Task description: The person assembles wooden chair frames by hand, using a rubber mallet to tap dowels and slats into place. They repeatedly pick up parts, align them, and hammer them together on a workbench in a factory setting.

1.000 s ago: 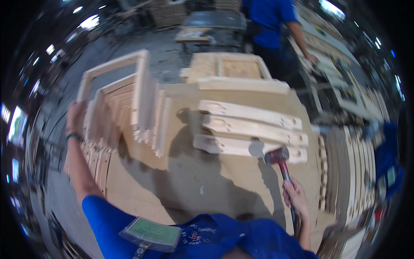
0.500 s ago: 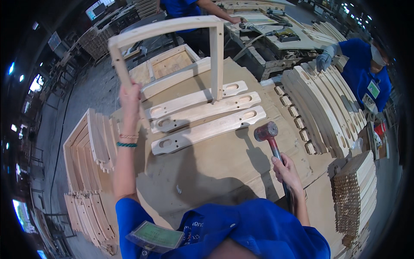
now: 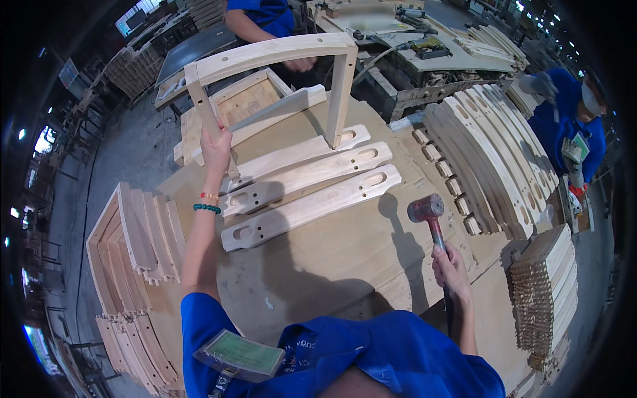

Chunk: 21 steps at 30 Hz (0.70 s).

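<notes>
A wooden frame (image 3: 275, 54) is being held upright at upper centre, the left hand (image 3: 216, 149) gripping one leg (image 3: 204, 106), seemingly positioning it over three boards (image 3: 306, 180). The right hand (image 3: 451, 266) is holding a hammer (image 3: 426, 209) right of centre; the next move is probably calling for steady alignment.

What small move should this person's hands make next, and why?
Perhaps the left hand should align the wooden frame with the three slats: its legs reach down near their ends, where oval recesses show, and the right hand holds the mallet clear.
</notes>
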Motion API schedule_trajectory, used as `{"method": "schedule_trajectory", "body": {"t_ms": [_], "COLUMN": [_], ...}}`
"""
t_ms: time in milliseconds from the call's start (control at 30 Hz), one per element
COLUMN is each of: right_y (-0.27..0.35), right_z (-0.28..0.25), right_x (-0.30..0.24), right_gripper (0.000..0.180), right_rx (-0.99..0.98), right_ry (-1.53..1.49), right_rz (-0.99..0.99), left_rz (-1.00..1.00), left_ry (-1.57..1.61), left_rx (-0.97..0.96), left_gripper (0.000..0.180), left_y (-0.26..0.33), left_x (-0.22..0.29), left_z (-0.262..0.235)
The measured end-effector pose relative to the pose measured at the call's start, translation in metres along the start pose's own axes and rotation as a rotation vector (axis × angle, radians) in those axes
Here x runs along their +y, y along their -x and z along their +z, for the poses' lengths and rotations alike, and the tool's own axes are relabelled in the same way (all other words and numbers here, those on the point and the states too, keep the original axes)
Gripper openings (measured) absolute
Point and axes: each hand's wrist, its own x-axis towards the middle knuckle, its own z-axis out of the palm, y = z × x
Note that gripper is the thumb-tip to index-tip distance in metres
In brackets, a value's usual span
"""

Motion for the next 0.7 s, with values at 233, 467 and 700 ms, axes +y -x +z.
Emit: {"method": "schedule_trajectory", "body": {"t_ms": [233, 467, 700], "right_y": [-0.034, -0.102, -0.109], "right_z": [0.007, 0.072, 0.084], "right_x": [-0.125, -0.268, -0.241], "right_gripper": [0.031, 0.038, 0.037], "right_rx": [0.008, 0.181, -0.154], "right_ry": [0.078, 0.059, 0.279], "right_rz": [-0.498, -1.33, -0.597], "left_rz": [0.076, 0.072, -0.025], "left_ry": [-0.125, -0.255, -0.154], "left_rx": [-0.091, -0.077, -0.102], "left_gripper": [0.018, 0.024, 0.024], "left_y": [0.004, 0.003, 0.004], "left_x": [0.0, -0.007, -0.031], "left_z": [-0.009, -0.013, -0.035]}}
